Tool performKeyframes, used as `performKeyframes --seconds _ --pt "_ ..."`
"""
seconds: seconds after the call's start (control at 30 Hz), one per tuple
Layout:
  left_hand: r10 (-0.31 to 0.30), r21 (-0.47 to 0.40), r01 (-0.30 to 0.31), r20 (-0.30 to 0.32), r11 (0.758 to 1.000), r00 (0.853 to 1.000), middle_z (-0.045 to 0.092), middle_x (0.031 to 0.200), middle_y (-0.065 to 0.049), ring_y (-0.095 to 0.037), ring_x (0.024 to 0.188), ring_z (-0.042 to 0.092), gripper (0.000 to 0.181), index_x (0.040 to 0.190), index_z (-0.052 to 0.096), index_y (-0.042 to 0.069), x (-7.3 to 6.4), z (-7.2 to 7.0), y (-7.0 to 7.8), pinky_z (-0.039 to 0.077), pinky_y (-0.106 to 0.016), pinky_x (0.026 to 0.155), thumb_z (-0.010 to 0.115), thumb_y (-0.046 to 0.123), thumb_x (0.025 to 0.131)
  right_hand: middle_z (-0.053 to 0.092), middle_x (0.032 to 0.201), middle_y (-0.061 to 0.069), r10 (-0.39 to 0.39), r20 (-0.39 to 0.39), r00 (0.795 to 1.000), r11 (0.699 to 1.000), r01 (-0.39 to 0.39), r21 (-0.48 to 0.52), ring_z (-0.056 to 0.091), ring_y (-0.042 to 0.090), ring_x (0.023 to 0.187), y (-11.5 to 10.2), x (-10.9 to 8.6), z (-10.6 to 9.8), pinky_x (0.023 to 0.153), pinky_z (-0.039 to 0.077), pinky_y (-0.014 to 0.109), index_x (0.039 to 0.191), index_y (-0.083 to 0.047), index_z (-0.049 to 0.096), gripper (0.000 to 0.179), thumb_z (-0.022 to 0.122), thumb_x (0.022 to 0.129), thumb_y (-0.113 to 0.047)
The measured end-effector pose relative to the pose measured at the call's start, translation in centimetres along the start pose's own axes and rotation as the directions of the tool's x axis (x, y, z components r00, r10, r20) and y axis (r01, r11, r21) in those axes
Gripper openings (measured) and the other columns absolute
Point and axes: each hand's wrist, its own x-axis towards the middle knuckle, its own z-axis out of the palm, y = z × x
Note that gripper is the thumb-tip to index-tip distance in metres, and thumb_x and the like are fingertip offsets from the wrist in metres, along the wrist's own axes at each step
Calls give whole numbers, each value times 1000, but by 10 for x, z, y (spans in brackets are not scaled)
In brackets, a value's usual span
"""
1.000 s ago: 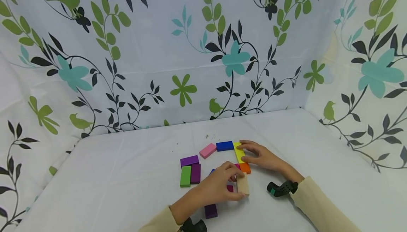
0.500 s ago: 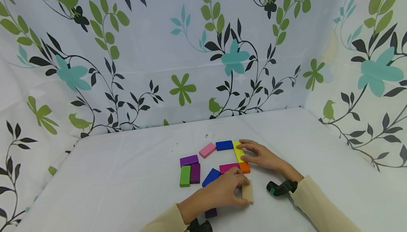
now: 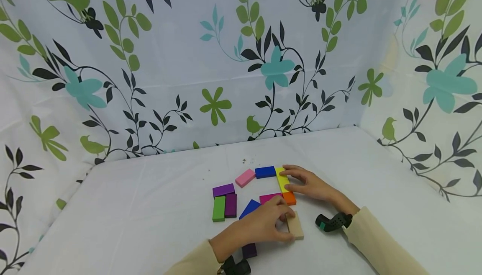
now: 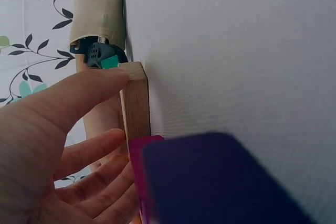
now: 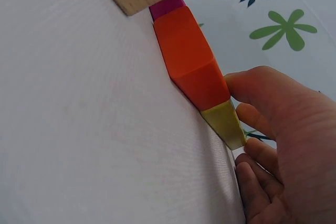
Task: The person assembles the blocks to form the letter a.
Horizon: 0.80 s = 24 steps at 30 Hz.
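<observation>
Between the thumb and fingertips of my left hand (image 3: pixel 260 225) is a plain wooden block (image 3: pixel 295 226), pinched flat on the table just below the orange block (image 3: pixel 289 199). In the left wrist view the thumb presses one end of this wooden block (image 4: pixel 137 103). My right hand (image 3: pixel 310 186) grips the yellow block (image 3: pixel 281 181), its index finger near the far end and its thumb near the end by the orange block. A magenta block (image 3: pixel 269 198) lies left of the orange one. The left hand partly hides a blue block (image 3: pixel 249 209).
Across the back of the arrangement lie a blue block (image 3: pixel 265 172) and a pink block (image 3: pixel 245 178). To the left, a purple block (image 3: pixel 223 190) sits above a green block (image 3: pixel 219 209) and a dark plum block (image 3: pixel 231 206). A dark purple block (image 3: pixel 249 250) lies beside the left wrist.
My left hand has drawn the wooden block away from the orange block, toward the body and to the right, and the block has turned slightly. The right hand has stayed on the yellow block.
</observation>
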Motion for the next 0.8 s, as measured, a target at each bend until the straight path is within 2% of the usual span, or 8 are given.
performKeyframes --seconds 0.17,0.57,0.8 --pt "-16 -5 16 -1 1000 1000 50 108 7 2 89 51 43 119 66 11 2 -1 2 44 -11 78 78 30 83 37 151 20 -10 0 1000 1000 10 -4 30 45 140 2 0 0 106 27 66 132 -9 60 42 65 93 -26" --pt "-38 23 38 2 999 999 52 113 5 0 89 51 46 122 65 10 11 -2 2 44 -11 78 77 34 85 37 152 18 -16 2 1000 1000 16 17 31 43 140 5 1 0 107 27 64 132 -10 59 42 66 93 -25" --pt "-41 25 41 -23 999 999 52 117 4 0 91 51 45 121 65 10 13 1 1 44 -11 80 76 35 85 37 152 18 -16 0 1000 1000 16 7 30 43 141 5 0 1 108 26 64 133 -10 59 43 66 93 -25"
